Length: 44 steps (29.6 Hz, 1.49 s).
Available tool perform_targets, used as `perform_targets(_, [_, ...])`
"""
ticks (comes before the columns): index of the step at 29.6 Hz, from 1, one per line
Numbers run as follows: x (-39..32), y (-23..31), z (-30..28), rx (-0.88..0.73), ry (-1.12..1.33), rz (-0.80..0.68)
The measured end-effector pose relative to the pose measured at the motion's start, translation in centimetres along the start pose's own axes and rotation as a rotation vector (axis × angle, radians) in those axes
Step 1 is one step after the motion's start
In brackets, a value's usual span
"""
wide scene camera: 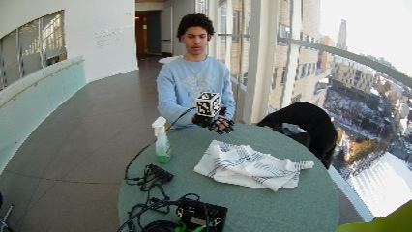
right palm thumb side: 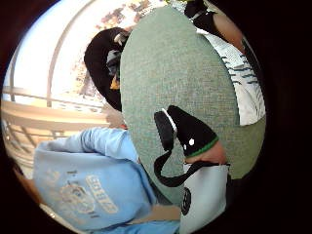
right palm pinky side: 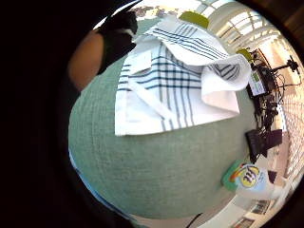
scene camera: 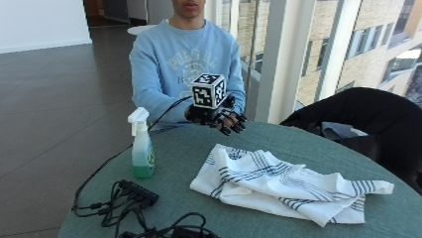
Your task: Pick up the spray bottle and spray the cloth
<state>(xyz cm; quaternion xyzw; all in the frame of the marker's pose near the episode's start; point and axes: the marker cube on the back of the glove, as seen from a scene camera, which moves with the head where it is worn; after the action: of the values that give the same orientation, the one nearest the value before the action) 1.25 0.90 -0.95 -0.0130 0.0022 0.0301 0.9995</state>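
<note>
Gloved right hand (scene camera: 216, 118) hovered above the far edge of the round green table (scene camera: 198, 158), fingers relaxed and spread, holding nothing, spray bottle (scene camera: 141, 145) stood upright near the table's edge, well apart from the hand, striped cloth (scene camera: 284, 183) lay crumpled mid-table, black cables (scene camera: 125, 198) beside the bottle.

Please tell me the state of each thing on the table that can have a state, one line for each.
White-headed spray bottle with green liquid: upright on the table, untouched, partly filled.
White cloth with dark blue stripes: crumpled and folded over itself, lying on the table.
Black-gloved right hand: raised above the table edge, fingers relaxed, holding nothing.
</note>
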Motion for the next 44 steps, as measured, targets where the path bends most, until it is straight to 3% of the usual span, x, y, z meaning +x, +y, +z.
perform_targets(9, [1.0,3.8,-1.3,0.078,-0.015,0.04])
perform_targets(24, [4.7,17.0,-3.1,0.196,-0.042,0.251])
perform_targets(30, [5.8,19.5,-3.5,0.232,-0.071,0.319])
perform_targets(39, [9.1,22.2,-4.0,0.395,-0.485,0.486])
perform_targets(44, [12.2,23.7,-3.7,0.55,-0.551,0.51])
